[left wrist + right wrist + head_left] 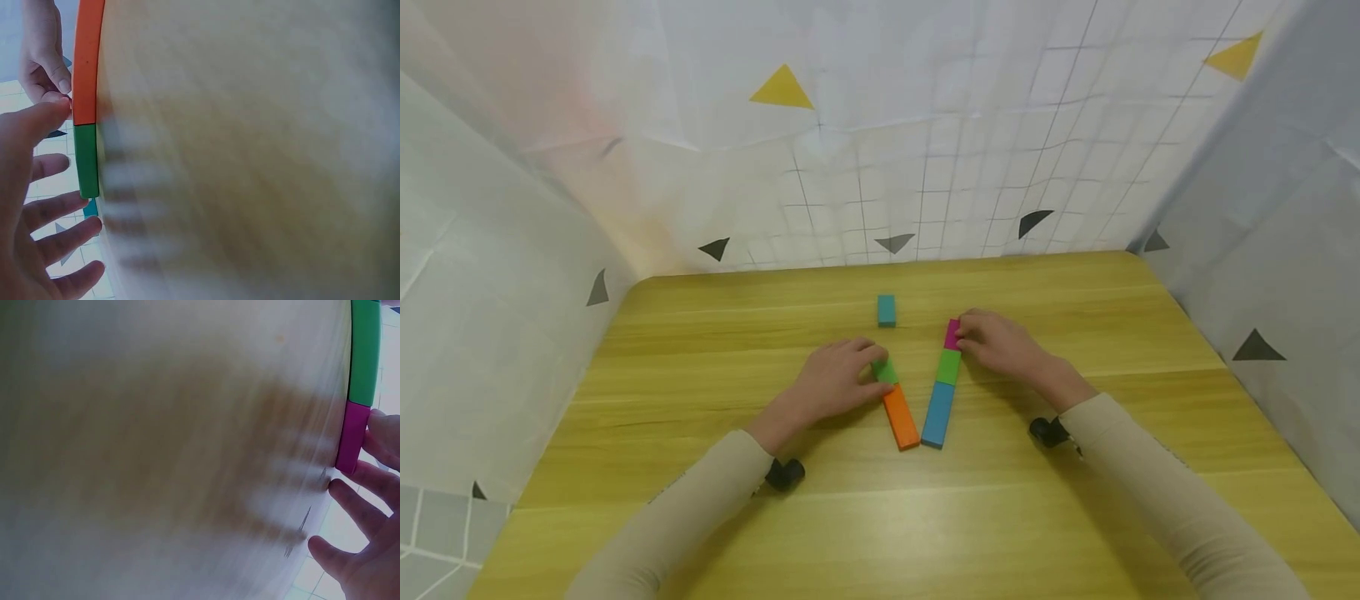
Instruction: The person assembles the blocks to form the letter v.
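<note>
Two rows of flat blocks form a V on the table. The left row joins an orange block (901,417) and a green block (885,371). My left hand (833,379) is beside this row, its thumb near the joint and its spread fingers around the green block's far end. In the right row, a blue block (938,414), a second green block (948,367) and a short magenta block (952,334) lie end to end. My right hand (1002,343) holds the magenta block between thumb and index finger, at its side and far end; the other fingers are spread.
A teal block (886,309) lies apart, beyond the left row. The wooden table (880,533) has white sheeting (700,192) with triangular marks along its back and sides. A black wrist device (786,474) shows under the left sleeve, another (1048,432) under the right.
</note>
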Motion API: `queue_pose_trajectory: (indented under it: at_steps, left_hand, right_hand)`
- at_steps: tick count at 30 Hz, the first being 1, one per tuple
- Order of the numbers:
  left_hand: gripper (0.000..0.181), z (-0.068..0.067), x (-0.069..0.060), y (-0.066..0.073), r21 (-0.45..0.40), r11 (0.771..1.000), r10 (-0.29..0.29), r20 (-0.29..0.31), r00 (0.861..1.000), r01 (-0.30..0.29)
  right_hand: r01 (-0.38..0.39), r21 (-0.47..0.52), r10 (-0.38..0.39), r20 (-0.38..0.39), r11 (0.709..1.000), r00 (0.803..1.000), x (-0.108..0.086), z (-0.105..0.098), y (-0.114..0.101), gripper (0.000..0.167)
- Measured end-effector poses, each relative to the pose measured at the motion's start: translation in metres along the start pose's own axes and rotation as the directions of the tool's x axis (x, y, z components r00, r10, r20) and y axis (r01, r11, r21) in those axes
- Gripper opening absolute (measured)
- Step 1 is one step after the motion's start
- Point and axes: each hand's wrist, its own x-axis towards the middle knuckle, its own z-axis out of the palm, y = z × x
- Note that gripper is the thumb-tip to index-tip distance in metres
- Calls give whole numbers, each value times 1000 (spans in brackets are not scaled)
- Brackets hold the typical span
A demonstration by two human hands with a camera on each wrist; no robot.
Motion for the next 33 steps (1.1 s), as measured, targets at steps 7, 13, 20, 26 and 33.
queue_pose_trajectory:
  at_steps: [7,13,20,26,33]
  left_hand:
    - [54,-4,3,0,-8,1000,-8,6,1000,8]
    - [53,-5,5,-2,-17,999,-31,33,999,32]
    - [51,-5,12,-5,-2,1000,-28,35,999,28]
    - [50,-6,19,-12,-25,999,-42,56,998,44]
    - [45,-5,27,-25,-59,995,-73,44,996,75]
  right_hand:
    - [-6,3,6,0,1000,1000,1,-2,0,5]
    - [11,-7,-11,-4,1000,1000,1,1,2,8]
    - [3,0,-3,-8,1000,1000,0,1,3,7]
    - [9,-5,-9,-13,1000,1000,0,-1,2,6]
    - [19,4,-19,-16,1000,1000,0,-1,2,8]
